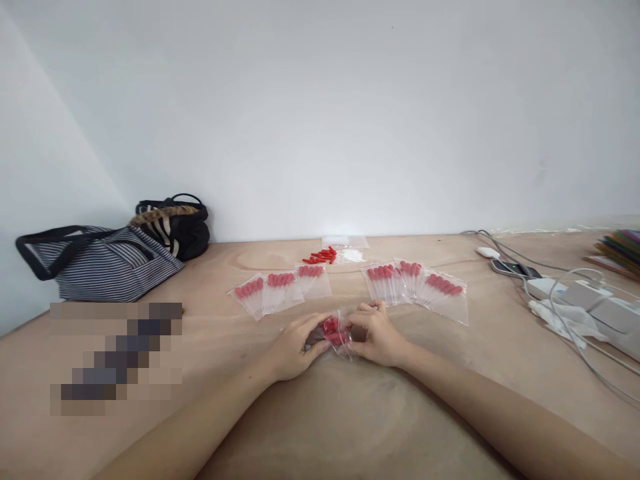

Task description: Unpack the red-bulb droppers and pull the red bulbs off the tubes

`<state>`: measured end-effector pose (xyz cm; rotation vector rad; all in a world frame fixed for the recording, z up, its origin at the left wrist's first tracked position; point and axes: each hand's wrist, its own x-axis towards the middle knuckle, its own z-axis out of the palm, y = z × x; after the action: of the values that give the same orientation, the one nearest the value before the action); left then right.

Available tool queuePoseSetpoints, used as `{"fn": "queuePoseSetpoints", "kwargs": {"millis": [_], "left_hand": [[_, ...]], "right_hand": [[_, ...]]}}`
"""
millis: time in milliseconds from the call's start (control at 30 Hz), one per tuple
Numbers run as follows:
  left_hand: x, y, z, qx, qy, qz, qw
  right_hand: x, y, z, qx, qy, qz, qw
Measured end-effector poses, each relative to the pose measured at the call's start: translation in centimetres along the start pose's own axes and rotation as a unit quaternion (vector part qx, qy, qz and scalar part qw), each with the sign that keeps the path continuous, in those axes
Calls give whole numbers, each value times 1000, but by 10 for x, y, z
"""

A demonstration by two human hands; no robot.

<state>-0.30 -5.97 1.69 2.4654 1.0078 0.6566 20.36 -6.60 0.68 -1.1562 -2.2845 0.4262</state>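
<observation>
Between my two hands, low over the near middle of the table, is a clear plastic bag [339,337] with red pieces inside. My left hand [299,347] grips its left side, thumb and fingers closed on the plastic. On the other side my right hand [374,335] pinches the bag's right edge. Beyond my left hand lies a fan of clear bags [281,290] holding red-tipped clear sticks. A second fan of such bags [413,283] spreads out beyond my right hand. Farther back are a small pile of loose red caps [321,256] and some thin clear sticks [351,256].
A striped bag [117,263] and a black bag [187,230] stand at the back left. Part of the left table is pixelated. At the right are a phone-like device [515,269], white adapters [595,303], cables, crumpled tissue [565,320] and a coloured stack [620,252].
</observation>
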Motion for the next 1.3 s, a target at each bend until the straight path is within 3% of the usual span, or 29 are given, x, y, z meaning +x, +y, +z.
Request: {"fn": "queuePoseSetpoints", "kwargs": {"millis": [233, 367, 467, 567, 733, 867, 1100, 1200, 1300], "left_hand": [[-2, -6, 0, -4, -18, -8, 1000], [-4, -8, -4, 7, -35, -18, 999], [-5, -10, -7, 14, -34, -14, 999], [-5, -12, -10, 21, -36, -12, 999], [-5, -13, -11, 28, -47, -20, 998], [-6, -12, -11, 28, -54, -22, 998], [-7, -18, -13, 32, -55, -18, 998], [-6, -21, -15, 37, -52, -19, 998], [-6, -22, -17, 43, -55, -20, 997]], "right_hand": [[-1, -2, 1, -2, 28, -21, 999], [0, 14, -5, 115, 14, 45, 992], [-1, 30, -15, 238, -24, 114, 964], [-3, 43, -27, 276, -51, 134, 950], [-8, 49, -39, 191, -86, 117, 971], [-7, 41, -34, 51, -53, 35, 997], [-4, 31, -24, -81, -35, -76, 993], [-5, 39, -37, -123, -37, -84, 988], [-6, 55, -56, -129, -17, -34, 991]]}}
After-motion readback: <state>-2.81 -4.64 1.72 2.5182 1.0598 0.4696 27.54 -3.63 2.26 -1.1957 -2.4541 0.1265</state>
